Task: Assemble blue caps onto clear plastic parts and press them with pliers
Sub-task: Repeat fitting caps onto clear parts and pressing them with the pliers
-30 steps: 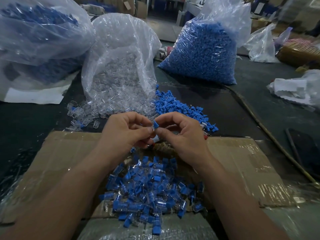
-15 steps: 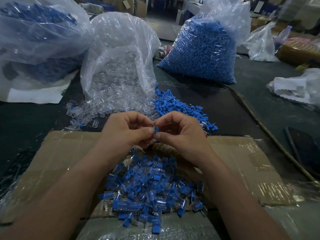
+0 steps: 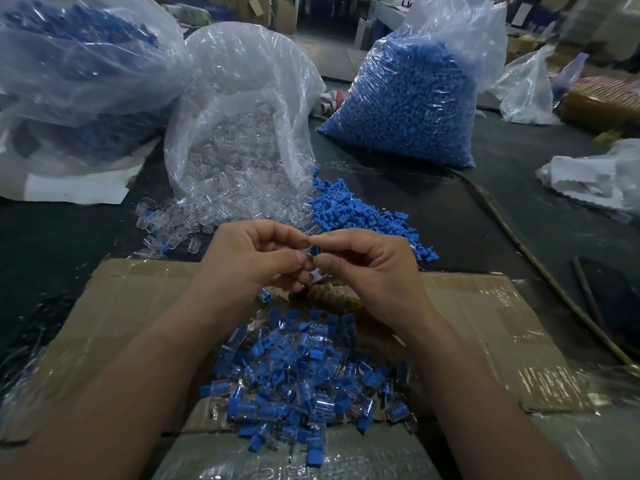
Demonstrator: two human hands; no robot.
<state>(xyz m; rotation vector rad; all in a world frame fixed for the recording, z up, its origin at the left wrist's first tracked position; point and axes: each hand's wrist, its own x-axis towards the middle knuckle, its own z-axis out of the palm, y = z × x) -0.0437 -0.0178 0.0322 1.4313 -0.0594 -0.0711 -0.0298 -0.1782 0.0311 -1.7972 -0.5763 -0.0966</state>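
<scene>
Blue cap [image 3: 314,251]: mid-view, pinched between the right hand's [image 3: 367,271] forefinger and thumb. Only a sliver shows, so its long axis can't be read.
Clear part [image 3: 307,259]: a faint glint at the cap's 8 o'clock, touching it, outline unclear.
Fingers: both hands curled, tips meeting; the left hand [image 3: 256,261] pinches the clear part.
Finished pile [image 3: 304,375]: 6 o'clock of the hands, on cardboard [image 3: 485,323], pieces pointing every way.
Supplies: clear-parts bag [image 3: 242,116] at 11 o'clock, loose cap heap [image 3: 353,209] at 1 o'clock.
Room: dark counter [image 3: 467,230] shows at 2 o'clock, beyond the cardboard's far edge.
</scene>
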